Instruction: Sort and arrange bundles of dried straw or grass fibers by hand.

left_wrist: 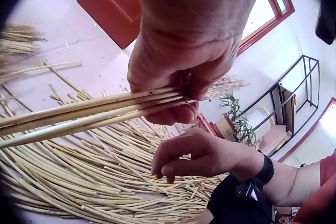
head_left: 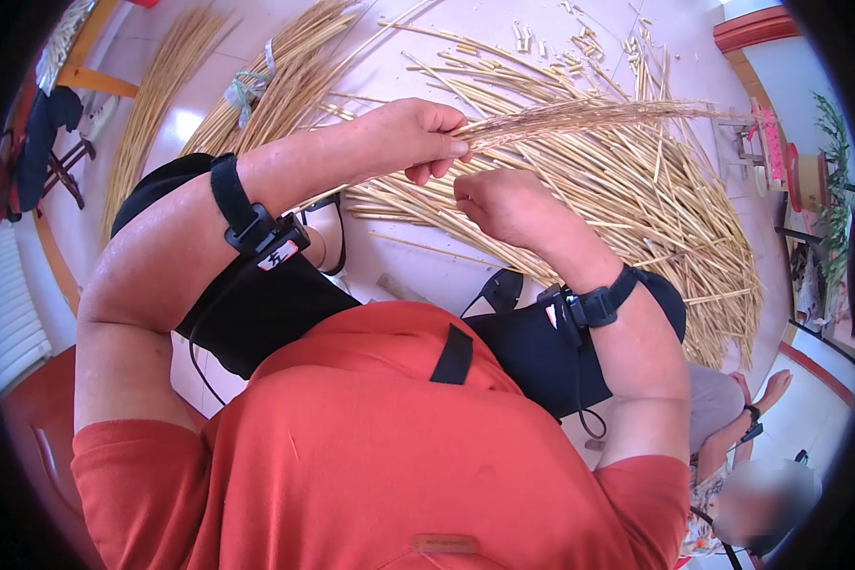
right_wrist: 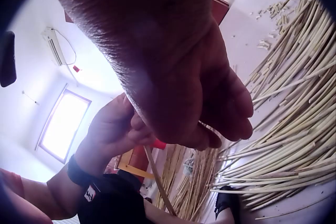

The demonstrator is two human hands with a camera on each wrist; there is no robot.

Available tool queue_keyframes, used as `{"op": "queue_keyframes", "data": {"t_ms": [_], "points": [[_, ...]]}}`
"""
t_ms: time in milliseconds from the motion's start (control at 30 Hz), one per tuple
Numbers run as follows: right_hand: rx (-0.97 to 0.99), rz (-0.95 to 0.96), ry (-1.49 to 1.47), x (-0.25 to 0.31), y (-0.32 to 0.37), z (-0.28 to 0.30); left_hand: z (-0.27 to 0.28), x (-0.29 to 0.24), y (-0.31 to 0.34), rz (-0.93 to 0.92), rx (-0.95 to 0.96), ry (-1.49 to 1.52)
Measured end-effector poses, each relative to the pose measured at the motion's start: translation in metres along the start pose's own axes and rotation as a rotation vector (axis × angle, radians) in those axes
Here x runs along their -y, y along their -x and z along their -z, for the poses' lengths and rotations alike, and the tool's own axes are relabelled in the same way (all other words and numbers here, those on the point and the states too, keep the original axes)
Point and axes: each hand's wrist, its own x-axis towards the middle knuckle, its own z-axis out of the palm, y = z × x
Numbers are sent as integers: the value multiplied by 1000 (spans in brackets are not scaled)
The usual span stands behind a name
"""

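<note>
Several thin straw-coloured stalks point(left_wrist: 79, 112) with feathery seed heads point(head_left: 589, 119) are gripped in my left hand point(head_left: 413, 141), up in front of my knees. The heads point right in the head view, while the bare stems run back past the left wrist. My right hand point(head_left: 513, 204) hovers just below and right of the left one, its fingers loosely bent. In the left wrist view a gap shows between its thumb and forefinger, with nothing held there. Beneath both hands a wide heap of trimmed stalks point(head_left: 636, 218) covers the floor.
A tied bundle of headed stalks point(head_left: 299, 62) lies at the upper left, beside a looser bundle point(head_left: 161, 85). Short cut pieces point(head_left: 579, 47) are scattered beyond the heap. Another person's arm point(head_left: 731, 432) shows at the lower right. A black metal rack point(left_wrist: 283, 98) stands behind.
</note>
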Motion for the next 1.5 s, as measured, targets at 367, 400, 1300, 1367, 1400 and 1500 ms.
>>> {"op": "queue_keyframes", "data": {"t_ms": [367, 400, 1300, 1367, 1400, 1500], "points": [[113, -74, 47, -1, -1, 2, 1, 3, 1, 0, 5, -13], [121, -77, 45, -1, -1, 2, 1, 3, 2, 4, 2, -26], [204, -96, 102, -11, 0, -6, 2, 9, -2, -16, 5, -96], [201, -94, 97, -11, 1, -6, 1, 10, -2, -19, 10, -99], [198, -92, 93, -11, 1, -6, 1, 10, -2, -23, 14, -101], [197, -91, 91, -13, 1, -8, 1, 10, -1, -20, 1, -102]]}}
